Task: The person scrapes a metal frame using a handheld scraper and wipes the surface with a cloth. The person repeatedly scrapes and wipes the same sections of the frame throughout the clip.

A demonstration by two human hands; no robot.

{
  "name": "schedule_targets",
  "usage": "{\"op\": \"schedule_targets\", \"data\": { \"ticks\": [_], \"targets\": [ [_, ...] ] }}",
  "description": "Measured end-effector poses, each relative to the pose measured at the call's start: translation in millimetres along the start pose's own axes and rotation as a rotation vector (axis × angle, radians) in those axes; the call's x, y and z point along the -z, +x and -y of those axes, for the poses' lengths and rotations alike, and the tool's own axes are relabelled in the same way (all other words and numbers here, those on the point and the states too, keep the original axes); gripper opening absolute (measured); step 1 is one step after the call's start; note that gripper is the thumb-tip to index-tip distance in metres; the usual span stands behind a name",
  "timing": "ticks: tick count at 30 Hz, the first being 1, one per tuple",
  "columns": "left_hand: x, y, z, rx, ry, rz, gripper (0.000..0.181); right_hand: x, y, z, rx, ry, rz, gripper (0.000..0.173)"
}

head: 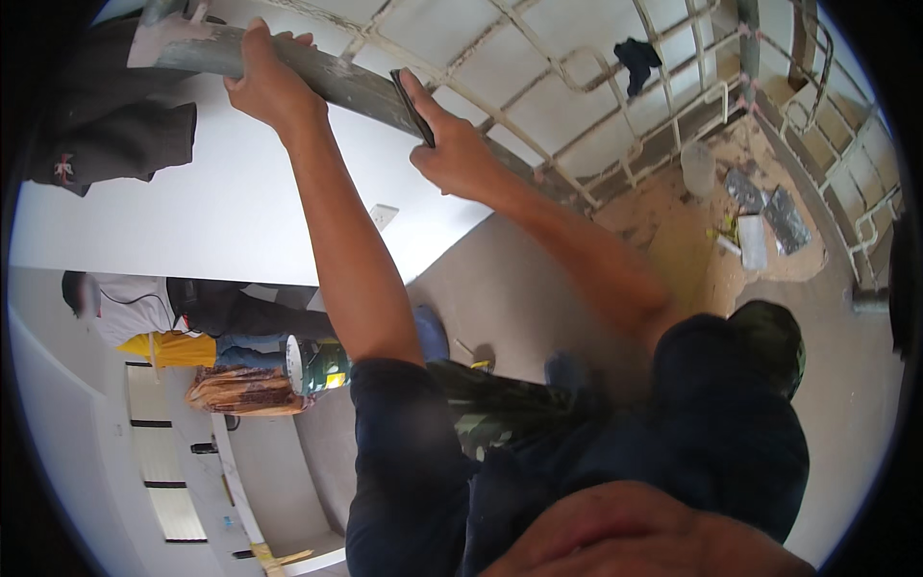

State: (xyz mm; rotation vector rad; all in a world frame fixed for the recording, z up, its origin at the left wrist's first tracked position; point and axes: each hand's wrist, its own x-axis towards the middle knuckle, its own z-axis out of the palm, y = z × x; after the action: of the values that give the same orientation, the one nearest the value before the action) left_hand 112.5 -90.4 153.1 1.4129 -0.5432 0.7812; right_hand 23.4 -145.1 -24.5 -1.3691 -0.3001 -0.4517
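A grey metal handrail (360,88) with worn, patchy paint runs across the top of the view above a metal railing (497,108) with flaking off-white paint. My left hand (277,94) is wrapped around the rail near its left end, beside a pale pinkish patch (169,43) at the joint. Further right along the rail, my right hand (454,148) holds a thin, dark, flat piece (412,108), seen nearly edge-on, against the rail. Its material cannot be made out. My right index finger lies extended along it.
A dark garment (137,144) hangs at upper left; a black cloth (637,61) hangs on the railing. A brown sheet (670,238) on the floor bears a translucent cup (698,169), silvery packets (786,220) and a white box (752,241). Two people (137,310) and a green bucket (321,364) are behind.
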Motion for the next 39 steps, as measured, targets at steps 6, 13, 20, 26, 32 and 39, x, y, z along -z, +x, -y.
{"op": "schedule_targets", "data": {
  "ticks": [6, 13, 20, 26, 32, 39],
  "targets": [
    [2, 1, 3, -0.043, 0.009, 0.044, 0.055, 1, 0, -6, -0.017, 0.07, -0.013, 0.099],
    [2, 0, 3, -0.036, 0.028, 0.016, 0.057, -4, 0, -16, -0.056, 0.108, 0.056, 0.097],
    [3, 5, 6, -0.026, 0.007, 0.046, 0.053, -25, -24, -60, -0.045, -0.113, -0.059, 0.101],
    [5, 7, 8, -0.032, -0.022, 0.069, 0.054, -4, -17, -29, -0.086, -0.215, -0.21, 0.088],
    [7, 10, 11, -0.028, 0.029, 0.028, 0.043, 22, 4, 15, -0.305, 0.209, 0.094, 0.087],
    [3, 10, 11, -0.106, -0.043, 0.051, 0.043, -19, 10, 4, -0.342, -0.073, 0.035, 0.102]
  ]
}}
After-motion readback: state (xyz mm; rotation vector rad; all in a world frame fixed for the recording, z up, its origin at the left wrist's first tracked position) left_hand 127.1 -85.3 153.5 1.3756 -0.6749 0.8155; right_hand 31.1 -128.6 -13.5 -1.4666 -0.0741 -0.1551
